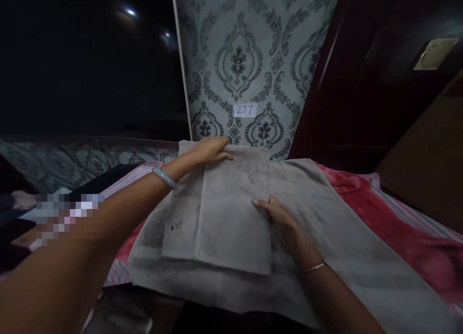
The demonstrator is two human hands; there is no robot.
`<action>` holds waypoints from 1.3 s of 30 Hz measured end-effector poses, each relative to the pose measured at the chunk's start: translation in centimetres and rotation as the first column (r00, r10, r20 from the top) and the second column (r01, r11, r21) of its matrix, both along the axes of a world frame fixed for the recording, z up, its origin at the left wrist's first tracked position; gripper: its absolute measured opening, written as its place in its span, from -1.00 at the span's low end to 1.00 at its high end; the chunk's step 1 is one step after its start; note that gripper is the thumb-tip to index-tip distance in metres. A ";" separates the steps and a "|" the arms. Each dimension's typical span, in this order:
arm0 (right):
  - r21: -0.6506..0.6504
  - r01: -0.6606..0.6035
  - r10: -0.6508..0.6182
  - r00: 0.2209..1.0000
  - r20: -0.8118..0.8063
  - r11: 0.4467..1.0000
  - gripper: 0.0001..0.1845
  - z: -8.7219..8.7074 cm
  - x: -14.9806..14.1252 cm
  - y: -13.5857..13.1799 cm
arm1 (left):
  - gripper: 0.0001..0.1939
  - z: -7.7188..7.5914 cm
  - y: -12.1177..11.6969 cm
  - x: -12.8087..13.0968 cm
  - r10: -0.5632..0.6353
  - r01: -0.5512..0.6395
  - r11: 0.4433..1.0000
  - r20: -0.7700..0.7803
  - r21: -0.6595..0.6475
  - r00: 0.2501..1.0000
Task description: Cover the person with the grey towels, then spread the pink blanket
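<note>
A grey folded towel (231, 213) lies on top of a larger grey towel (336, 242) spread across a bed. My left hand (211, 149) rests at the folded towel's far edge, fingers curled over it, with a pale bangle on the wrist. My right hand (277, 213) holds the folded towel's right edge, thumb on top and fingers tucked under. A thin bracelet sits on that wrist.
A red and pink striped bedcover (398, 228) lies under the towels. Patterned wallpaper (253, 59) with a small label reading 277 (245, 110) is straight ahead. Dark wooden furniture (379, 83) stands at the right, a dark window at the left.
</note>
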State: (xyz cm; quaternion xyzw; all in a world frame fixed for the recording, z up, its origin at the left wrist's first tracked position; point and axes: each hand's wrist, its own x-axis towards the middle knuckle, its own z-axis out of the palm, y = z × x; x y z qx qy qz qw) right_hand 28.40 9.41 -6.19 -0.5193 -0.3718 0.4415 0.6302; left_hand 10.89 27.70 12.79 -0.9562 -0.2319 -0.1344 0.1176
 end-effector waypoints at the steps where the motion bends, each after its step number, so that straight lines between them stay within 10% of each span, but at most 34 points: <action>1: 0.006 0.051 -0.051 0.998 0.041 0.999 -0.46 0.8 0.5 -0.2 | -0.57 0.7 -0.2 0.3 -0.023 0.023 1.000 0.036 0.019 0.999; 5: 0.147 0.306 -0.338 0.887 0.315 0.940 -0.56 5.7 3.8 -1.6 | -0.62 3.9 -1.5 1.6 -0.186 0.169 0.981 0.206 0.095 0.961; 11: 0.653 0.414 -0.772 0.291 0.565 0.634 -0.66 11.2 5.8 -6.5 | -0.73 5.9 -4.3 1.3 -0.421 0.352 0.903 0.340 0.247 0.841; 14: 0.709 0.262 -0.755 0.183 0.630 0.655 -0.48 7.7 3.5 -8.8 | -0.76 1.6 -4.6 -1.6 -0.437 0.386 0.899 0.365 0.207 0.822; 18: 0.435 0.010 -0.429 0.189 0.883 0.901 -0.33 -2.2 -1.4 -10.2 | -0.81 -8.9 -4.9 -7.7 -0.182 0.271 0.945 0.392 -0.185 0.902; 21: 0.279 -0.086 -0.264 0.153 0.952 0.956 -0.23 -7.9 -4.6 -10.5 | -0.74 -16.3 -6.1 -12.0 -0.087 0.203 0.920 0.331 -0.334 0.940; 25: 0.182 -0.137 -0.156 0.187 0.970 0.974 -0.26 -8.2 -5.4 -11.3 | -0.76 -21.4 -7.2 -14.6 -0.021 0.158 0.930 0.378 -0.333 0.925; 30: 0.220 -0.039 -0.191 0.370 0.909 0.975 -0.56 -4.9 -0.6 -12.0 | -0.63 -22.0 -7.7 -14.6 0.182 0.093 0.893 0.544 -0.440 0.819; 32: 0.250 0.199 -0.310 0.382 0.871 0.948 -0.56 -4.5 2.2 -11.3 | -0.60 -21.9 -8.2 -14.7 0.417 0.077 0.777 0.602 -0.625 0.682; 35: 0.085 0.459 -0.291 0.399 0.870 0.885 -0.48 -4.4 6.0 -9.4 | -0.51 -21.2 -9.2 -14.7 0.710 0.231 0.409 0.467 -0.883 0.528; 39: -0.181 0.463 -0.101 0.521 0.847 0.868 -0.49 -3.9 8.4 -6.3 | -0.37 -19.6 -10.0 -14.1 0.830 0.349 0.130 0.295 -0.928 0.473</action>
